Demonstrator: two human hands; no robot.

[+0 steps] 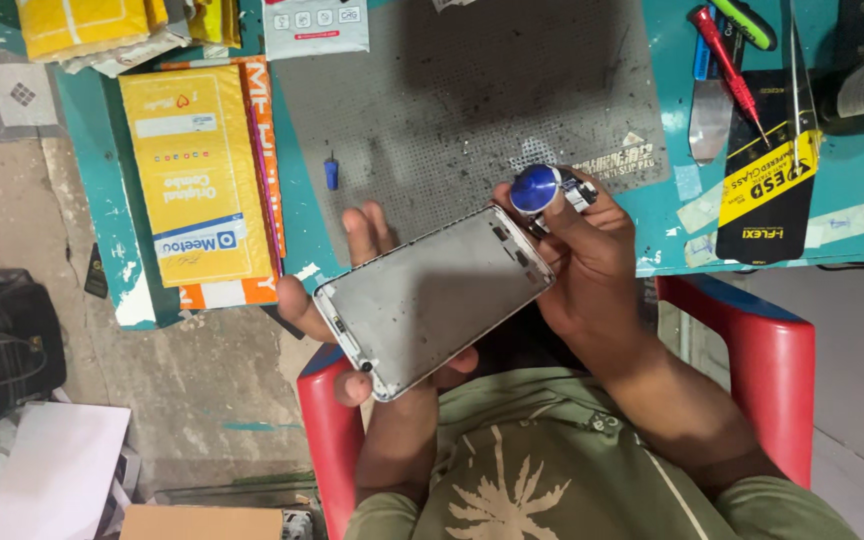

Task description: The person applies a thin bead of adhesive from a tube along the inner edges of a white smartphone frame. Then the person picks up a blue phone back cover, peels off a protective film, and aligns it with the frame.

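We hold the phone frame (437, 297) by its edges: our left hand (352, 300) cradles it from beneath, fingers wrapped up around the far long edge and thumb hooked over the near corner. Our right hand (582, 255) is closed on the top end of the frame and, in the same grasp, pinches a small blue-capped tool (537, 187) between thumb and fingertips. The frame sits tilted above our lap, between the two hands, its bare grey metal face up. We judge it light, thin and stiff, yet easy to bend if twisted, with smooth faces likely to slip, so the rims look like the safest hold. Beyond the hands lies the grey work mat (472, 90), a small blue bit (331, 172) on it; farther left, a yellow packet (197, 175); farther right, a red screwdriver (730, 70).
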